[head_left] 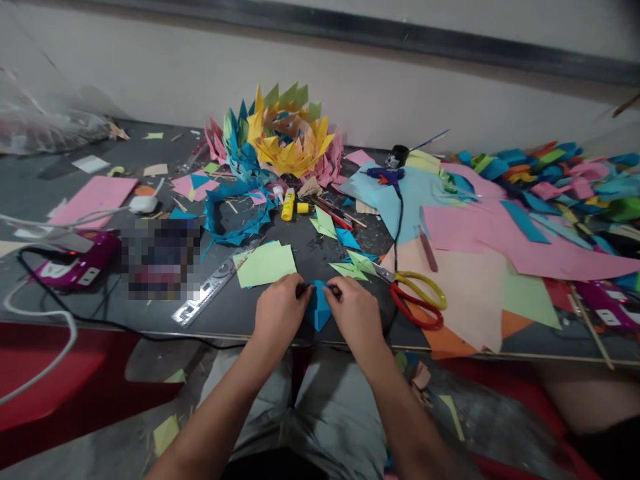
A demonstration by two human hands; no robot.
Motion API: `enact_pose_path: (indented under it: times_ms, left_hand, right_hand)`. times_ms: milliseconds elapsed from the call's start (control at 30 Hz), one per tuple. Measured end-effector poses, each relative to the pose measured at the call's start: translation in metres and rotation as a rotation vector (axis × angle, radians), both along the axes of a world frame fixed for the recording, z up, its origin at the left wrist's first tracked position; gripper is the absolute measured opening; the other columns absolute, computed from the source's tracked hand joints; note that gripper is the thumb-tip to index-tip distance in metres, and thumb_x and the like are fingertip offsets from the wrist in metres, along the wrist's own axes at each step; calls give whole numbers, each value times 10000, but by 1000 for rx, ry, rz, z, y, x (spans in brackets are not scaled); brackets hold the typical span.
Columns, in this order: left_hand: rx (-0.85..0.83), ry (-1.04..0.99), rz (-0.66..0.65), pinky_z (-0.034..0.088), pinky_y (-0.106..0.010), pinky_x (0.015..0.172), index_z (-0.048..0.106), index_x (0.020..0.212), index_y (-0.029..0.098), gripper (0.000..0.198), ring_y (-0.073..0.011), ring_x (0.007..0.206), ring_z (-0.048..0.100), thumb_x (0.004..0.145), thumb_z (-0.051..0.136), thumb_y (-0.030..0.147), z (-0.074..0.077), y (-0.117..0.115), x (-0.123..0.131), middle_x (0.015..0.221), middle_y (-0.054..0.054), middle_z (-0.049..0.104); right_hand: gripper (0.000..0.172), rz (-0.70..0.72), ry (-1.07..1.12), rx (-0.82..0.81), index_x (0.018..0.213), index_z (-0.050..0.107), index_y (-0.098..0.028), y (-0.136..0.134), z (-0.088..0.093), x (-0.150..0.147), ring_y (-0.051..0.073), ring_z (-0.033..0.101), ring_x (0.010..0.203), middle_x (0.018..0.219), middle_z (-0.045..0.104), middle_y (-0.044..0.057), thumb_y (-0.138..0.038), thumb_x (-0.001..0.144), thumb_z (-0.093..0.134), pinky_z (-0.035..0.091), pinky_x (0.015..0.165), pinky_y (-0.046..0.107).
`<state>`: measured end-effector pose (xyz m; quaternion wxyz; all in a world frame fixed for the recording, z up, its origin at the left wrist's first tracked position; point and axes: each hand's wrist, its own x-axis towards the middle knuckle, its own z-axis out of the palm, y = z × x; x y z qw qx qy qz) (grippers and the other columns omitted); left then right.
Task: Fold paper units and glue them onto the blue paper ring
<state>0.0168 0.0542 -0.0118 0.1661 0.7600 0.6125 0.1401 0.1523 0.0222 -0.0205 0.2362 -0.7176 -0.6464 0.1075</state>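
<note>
A folded piece of blue paper [319, 313] points toward me at the table's front edge. My left hand [281, 308] pinches its upper left side, and my right hand [356, 308] pinches the upper right side. Fingers of both hands are closed, partly hiding the paper's top. Just beyond my left hand lies a small stack of light green sheets [267, 263]. Folded green paper pieces [354, 265] rest past my right hand, beside scissors [420, 290] with red and yellow handles. A clear ruler [205, 293] lies slantwise to the left.
Folded-paper rings in yellow [287, 157] and blue [213, 217] stand farther back. A glue stick [288, 205] is near the middle. The glue gun [386, 175] trails a black cord toward the scissors. Coloured sheets [465, 293] and a heap of paper strips [575, 173] cover the right side.
</note>
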Motion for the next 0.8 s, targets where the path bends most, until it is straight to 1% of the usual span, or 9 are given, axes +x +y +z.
enact_pose_path:
  times_ms: [100, 200, 300, 400, 467, 600, 700, 800]
  left_hand:
    - [43, -11, -39, 309, -222, 507, 563, 765, 188, 145, -156, 638, 585, 816, 512, 314, -5, 3, 1, 732, -18, 627]
    - [65, -34, -144, 368, -214, 556, 569, 795, 186, 70, -145, 696, 588, 811, 529, 242, -9, 7, -2, 781, -10, 619]
    - [69, -91, -297, 426, -213, 639, 577, 835, 172, 53, -138, 756, 588, 798, 539, 172, -10, 12, -10, 823, -18, 615]
    - [114, -146, -486, 459, -237, 735, 587, 904, 158, 121, -145, 820, 581, 825, 516, 215, -9, 15, -19, 875, -38, 614]
    - [162, -133, -579, 472, -264, 764, 596, 953, 154, 179, -155, 837, 578, 846, 488, 248, -9, 16, -24, 906, -52, 610]
    - [245, -83, -659, 495, -289, 767, 615, 978, 148, 212, -164, 844, 582, 863, 458, 232, -12, 17, -29, 916, -65, 606]
    - [286, -60, -695, 505, -298, 770, 630, 948, 136, 216, -169, 849, 586, 865, 453, 228, -13, 18, -29, 943, -75, 609]
    - [318, -49, -753, 511, -293, 766, 645, 893, 134, 232, -166, 851, 590, 874, 428, 214, -11, 21, -29, 982, -77, 619]
  right_hand:
    - [109, 101, -70, 77, 862, 616, -207, -2, -8, 0, 151, 592, 738, 840, 646, 13, -179, 817, 520, 399, 617, 233]
    - [131, 241, -84, 129, 886, 626, -208, -4, -11, 6, 152, 582, 815, 871, 645, 17, -175, 828, 513, 419, 693, 231]
    - [145, 347, -53, 145, 909, 638, -193, -3, -12, 14, 150, 578, 821, 874, 641, 32, -200, 838, 511, 438, 731, 236]
    - [173, 423, -16, 161, 941, 644, -177, 0, -13, 20, 156, 581, 813, 875, 639, 46, -218, 846, 506, 458, 742, 251]
    - [190, 461, -3, 182, 947, 650, -170, 1, -15, 23, 159, 583, 811, 878, 637, 55, -229, 855, 495, 469, 744, 260]
    - [227, 487, 3, 240, 952, 659, -154, 2, -18, 25, 164, 586, 831, 905, 645, 72, -230, 875, 459, 482, 767, 278]
    - [237, 521, -7, 302, 955, 664, -132, 2, -19, 26, 170, 589, 858, 965, 656, 84, -204, 877, 452, 486, 788, 289]
    - [239, 556, -13, 344, 946, 672, -139, 3, -19, 27, 166, 595, 851, 967, 668, 81, -194, 877, 450, 494, 783, 292]
